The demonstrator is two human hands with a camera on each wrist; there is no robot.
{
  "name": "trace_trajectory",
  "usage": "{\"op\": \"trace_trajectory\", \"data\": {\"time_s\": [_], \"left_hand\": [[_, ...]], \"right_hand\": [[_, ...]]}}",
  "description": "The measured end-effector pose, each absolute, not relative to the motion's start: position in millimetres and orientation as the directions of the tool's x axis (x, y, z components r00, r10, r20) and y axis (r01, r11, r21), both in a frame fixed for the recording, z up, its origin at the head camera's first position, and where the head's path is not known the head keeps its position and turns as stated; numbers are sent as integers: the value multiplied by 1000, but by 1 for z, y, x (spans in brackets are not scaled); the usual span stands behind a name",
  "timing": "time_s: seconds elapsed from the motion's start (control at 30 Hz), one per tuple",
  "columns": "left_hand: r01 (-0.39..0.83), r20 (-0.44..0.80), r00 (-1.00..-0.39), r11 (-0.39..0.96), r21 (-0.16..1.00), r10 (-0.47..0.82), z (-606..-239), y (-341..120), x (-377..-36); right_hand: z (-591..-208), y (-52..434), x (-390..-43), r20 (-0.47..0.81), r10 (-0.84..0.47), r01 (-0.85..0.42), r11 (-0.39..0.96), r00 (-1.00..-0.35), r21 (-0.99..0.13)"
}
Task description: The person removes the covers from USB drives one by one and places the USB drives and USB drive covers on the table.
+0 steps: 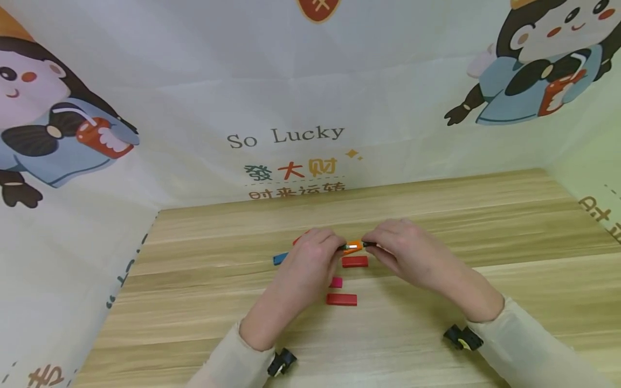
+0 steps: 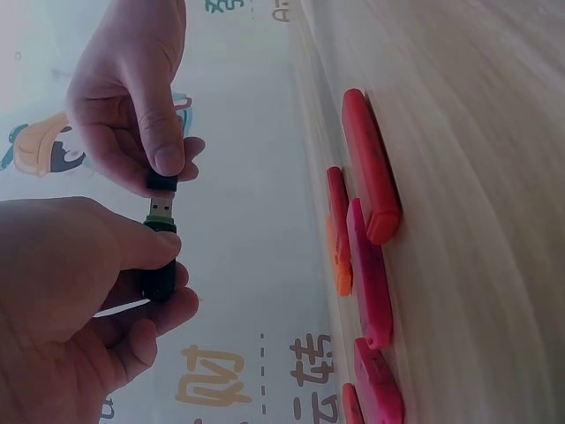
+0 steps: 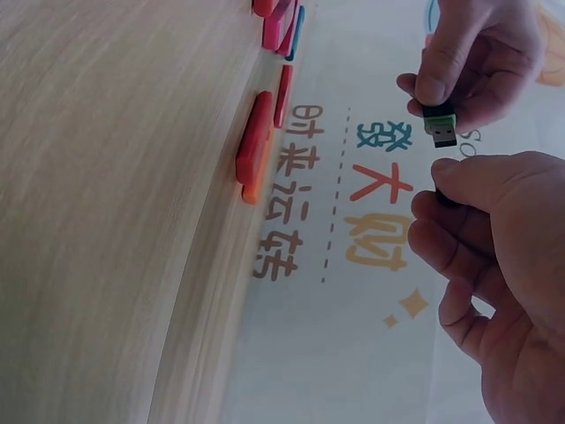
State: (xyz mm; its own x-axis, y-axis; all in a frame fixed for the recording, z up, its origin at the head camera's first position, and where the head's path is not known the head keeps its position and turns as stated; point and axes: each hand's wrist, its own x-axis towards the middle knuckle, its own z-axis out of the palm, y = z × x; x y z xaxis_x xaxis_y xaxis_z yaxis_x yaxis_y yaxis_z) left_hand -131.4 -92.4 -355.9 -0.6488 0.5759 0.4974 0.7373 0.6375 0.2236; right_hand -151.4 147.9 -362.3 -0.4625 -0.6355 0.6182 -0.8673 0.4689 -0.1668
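Note:
Above the wooden table my two hands meet. My left hand grips the dark green body of a USB stick, its metal plug bare and pointing at the other hand. My right hand pinches the stick's small dark cap between thumb and fingers, a short gap from the plug. In the right wrist view the USB stick shows in my left hand, and the cap is nearly hidden in my right hand.
Several other capped sticks lie on the table under the hands: an orange one, two red ones, a pink one and a blue one. Printed cloth walls enclose the table at the back and both sides.

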Motion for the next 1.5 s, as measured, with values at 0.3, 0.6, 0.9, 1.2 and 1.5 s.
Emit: {"op": "trace_trajectory", "data": {"time_s": [0.3, 0.6, 0.9, 1.2, 1.5], "left_hand": [[725, 483, -666, 646, 240, 568, -355, -92, -135], [695, 463, -698, 673, 254, 546, -356, -92, -141], [661, 404, -739, 695, 281, 539, -352, -82, -156], [572, 267, -819, 749, 334, 507, -352, -68, -178], [526, 223, -851, 770, 360, 476, -360, -52, -205]], "right_hand": [[-358, 150, -150, 562, -645, -833, 530, -518, -159], [-359, 156, -146, 552, -651, -822, 557, -521, -118], [-359, 164, -140, 556, -660, -818, 571, -505, -64], [-359, 174, -131, 555, -649, -810, 581, -521, -82], [-359, 180, -126, 577, -657, -821, 569, -486, -44]]}}
